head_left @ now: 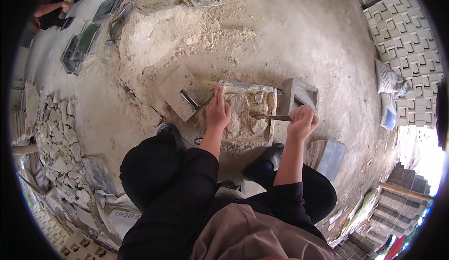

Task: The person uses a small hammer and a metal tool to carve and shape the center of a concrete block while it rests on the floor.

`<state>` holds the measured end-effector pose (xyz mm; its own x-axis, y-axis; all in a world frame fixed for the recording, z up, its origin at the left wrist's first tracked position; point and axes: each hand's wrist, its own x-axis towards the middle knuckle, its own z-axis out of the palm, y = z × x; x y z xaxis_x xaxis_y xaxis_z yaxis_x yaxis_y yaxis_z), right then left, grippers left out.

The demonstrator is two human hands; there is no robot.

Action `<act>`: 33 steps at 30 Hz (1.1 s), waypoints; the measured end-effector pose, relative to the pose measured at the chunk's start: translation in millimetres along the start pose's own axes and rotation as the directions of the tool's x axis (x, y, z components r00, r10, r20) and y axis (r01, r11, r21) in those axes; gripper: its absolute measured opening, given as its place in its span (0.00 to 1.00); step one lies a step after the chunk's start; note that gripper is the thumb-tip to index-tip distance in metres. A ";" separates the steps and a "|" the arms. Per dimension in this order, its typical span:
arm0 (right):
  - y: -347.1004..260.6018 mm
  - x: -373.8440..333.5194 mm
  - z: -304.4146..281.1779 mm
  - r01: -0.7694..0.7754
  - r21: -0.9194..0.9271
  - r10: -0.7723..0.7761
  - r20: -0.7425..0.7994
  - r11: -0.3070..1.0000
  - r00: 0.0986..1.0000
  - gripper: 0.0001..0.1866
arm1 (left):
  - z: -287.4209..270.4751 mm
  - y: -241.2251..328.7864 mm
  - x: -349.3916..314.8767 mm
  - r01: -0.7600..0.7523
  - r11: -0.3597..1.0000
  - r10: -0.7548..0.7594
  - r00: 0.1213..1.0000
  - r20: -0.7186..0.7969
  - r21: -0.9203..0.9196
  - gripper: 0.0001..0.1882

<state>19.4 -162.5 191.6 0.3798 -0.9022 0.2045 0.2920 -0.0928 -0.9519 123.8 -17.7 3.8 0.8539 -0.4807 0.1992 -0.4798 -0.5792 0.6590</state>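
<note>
A rectangular metal mould (272,131) lies on the floor between my feet, with pale, crumbly cement mix (241,129) in it. Raised round shapes show through the mix. My left hand (218,111) rests along the mould's left edge with its fingers stretched out, holding nothing. In my right fist (303,121) is a narrow trowel (273,117), its thin blade pointing left and its tip touching the mix. My fingers hide the trowel's grip.
Left of the mould is a square board (175,89) with a metal handle (190,99). A grey tray (306,87) stands to the right. Boards (331,159) lean by my right foot. Rubble (61,138) lies left, stacked blocks (404,31) far right. Another person (58,7) crouches far left.
</note>
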 end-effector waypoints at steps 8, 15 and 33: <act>7.4 -8.9 31.7 -0.004 -0.165 0.083 0.472 0.986 0.877 0.16 | 1.6 -0.3 -0.7 -0.003 1.000 0.002 1.000 0.017 0.028 0.27; 6.2 -6.0 34.0 -0.002 -0.234 0.150 0.616 0.972 0.773 0.16 | 6.1 -5.0 -2.1 0.003 1.000 -0.003 1.000 -0.014 0.016 0.29; 23.0 -6.2 32.1 0.021 -0.069 0.017 0.505 0.997 0.863 0.18 | -1.0 3.5 -0.8 -0.006 1.000 0.005 0.999 -0.039 -0.025 0.28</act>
<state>51.9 -145.5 175.7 0.7759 -0.5676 0.2754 0.2384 -0.1403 -0.9610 121.7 -18.7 6.7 0.8590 -0.4571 0.2307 -0.4794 -0.5596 0.6760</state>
